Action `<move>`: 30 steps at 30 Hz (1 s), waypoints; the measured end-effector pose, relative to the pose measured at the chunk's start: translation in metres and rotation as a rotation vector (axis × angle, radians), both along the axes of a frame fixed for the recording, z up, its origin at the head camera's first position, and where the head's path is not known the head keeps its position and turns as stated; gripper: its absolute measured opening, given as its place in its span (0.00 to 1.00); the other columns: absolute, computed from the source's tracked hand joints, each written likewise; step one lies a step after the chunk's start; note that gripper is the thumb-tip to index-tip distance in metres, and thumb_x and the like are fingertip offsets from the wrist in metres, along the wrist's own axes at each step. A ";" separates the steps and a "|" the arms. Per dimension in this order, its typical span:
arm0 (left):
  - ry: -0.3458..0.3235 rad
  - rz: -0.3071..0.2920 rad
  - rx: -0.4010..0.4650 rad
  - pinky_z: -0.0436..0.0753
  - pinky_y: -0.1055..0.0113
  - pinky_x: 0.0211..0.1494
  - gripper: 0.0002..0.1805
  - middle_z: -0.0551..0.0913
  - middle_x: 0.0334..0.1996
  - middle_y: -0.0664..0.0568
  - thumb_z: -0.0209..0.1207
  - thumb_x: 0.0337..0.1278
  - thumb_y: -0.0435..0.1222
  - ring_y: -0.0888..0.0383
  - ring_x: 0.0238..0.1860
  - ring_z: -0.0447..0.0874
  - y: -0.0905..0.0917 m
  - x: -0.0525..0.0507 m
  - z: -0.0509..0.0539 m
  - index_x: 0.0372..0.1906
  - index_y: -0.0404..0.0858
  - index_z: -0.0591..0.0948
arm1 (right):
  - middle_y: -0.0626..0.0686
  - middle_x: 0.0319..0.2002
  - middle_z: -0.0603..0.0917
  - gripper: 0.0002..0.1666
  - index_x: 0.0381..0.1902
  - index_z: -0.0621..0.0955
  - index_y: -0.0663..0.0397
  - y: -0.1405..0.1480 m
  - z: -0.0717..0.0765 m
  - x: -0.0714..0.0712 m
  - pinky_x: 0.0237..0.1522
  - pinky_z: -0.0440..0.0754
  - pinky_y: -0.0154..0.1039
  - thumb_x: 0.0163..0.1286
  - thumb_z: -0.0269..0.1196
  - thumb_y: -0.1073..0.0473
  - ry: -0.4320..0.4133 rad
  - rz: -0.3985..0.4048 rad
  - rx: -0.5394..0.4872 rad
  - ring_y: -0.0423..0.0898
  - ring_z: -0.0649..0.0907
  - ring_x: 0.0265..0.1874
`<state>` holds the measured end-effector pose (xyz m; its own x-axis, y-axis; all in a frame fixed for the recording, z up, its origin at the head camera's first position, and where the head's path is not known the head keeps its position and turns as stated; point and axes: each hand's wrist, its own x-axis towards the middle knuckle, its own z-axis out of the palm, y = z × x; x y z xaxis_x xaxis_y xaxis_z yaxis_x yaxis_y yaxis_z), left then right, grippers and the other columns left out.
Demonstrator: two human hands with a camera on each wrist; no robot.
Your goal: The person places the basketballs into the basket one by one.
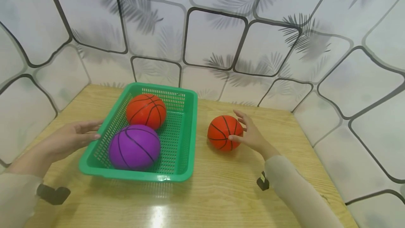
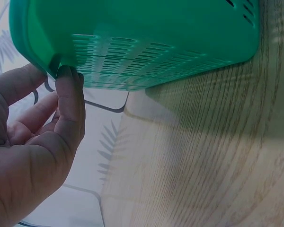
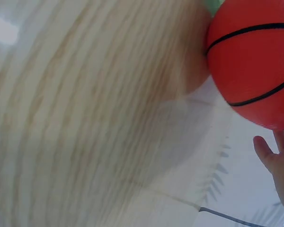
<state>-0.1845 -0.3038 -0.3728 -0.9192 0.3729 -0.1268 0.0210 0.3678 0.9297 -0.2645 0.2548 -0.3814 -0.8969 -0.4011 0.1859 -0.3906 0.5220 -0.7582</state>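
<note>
My left hand [image 1: 71, 136] is at the left side of a green plastic basket [image 1: 185, 143]. In the left wrist view, its thumb and fingers [image 2: 68, 104] pinch the basket's rim. Inside the basket are an orange basketball [image 1: 146, 110] at the back and a larger-looking purple basketball [image 1: 134, 149] in front. Right of the basket, a second orange basketball [image 1: 225, 133] is at the table, with my right hand [image 1: 253, 134] at its right side. The thumb overlaps the ball's front and the fingers spread behind, loosely extended. The right wrist view shows a fingertip against the ball.
The pale wooden table [image 1: 215, 192] meets patterned wall covering [image 1: 215, 38] at its back and sides. Dark straps with small black mounts [image 1: 262, 181] sit at both sleeves. Light reflects off the table's front.
</note>
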 end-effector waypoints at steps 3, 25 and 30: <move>0.009 -0.005 0.000 0.70 0.80 0.54 0.35 0.48 0.71 0.30 0.52 0.69 0.35 0.35 0.67 0.50 -0.001 -0.001 0.000 0.71 0.25 0.51 | 0.59 0.71 0.55 0.58 0.74 0.55 0.46 0.004 -0.006 -0.001 0.59 0.66 0.63 0.51 0.75 0.59 -0.020 0.007 0.011 0.63 0.60 0.67; 0.011 0.011 -0.038 0.70 0.81 0.54 0.36 0.52 0.71 0.33 0.53 0.69 0.39 0.38 0.67 0.53 0.000 0.000 0.000 0.72 0.28 0.53 | 0.57 0.67 0.63 0.57 0.72 0.60 0.39 0.008 -0.015 0.003 0.42 0.82 0.52 0.47 0.78 0.56 0.006 -0.019 0.080 0.63 0.69 0.59; 0.006 0.006 -0.026 0.70 0.81 0.54 0.36 0.51 0.71 0.32 0.53 0.69 0.38 0.36 0.67 0.51 0.000 0.001 0.001 0.72 0.27 0.52 | 0.57 0.65 0.67 0.55 0.70 0.63 0.36 0.008 -0.015 0.002 0.45 0.79 0.55 0.47 0.78 0.54 0.052 -0.027 0.095 0.60 0.73 0.55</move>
<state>-0.1837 -0.3035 -0.3719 -0.9223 0.3638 -0.1305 0.0245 0.3920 0.9196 -0.2628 0.2631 -0.3968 -0.8978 -0.3948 0.1952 -0.4131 0.6013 -0.6839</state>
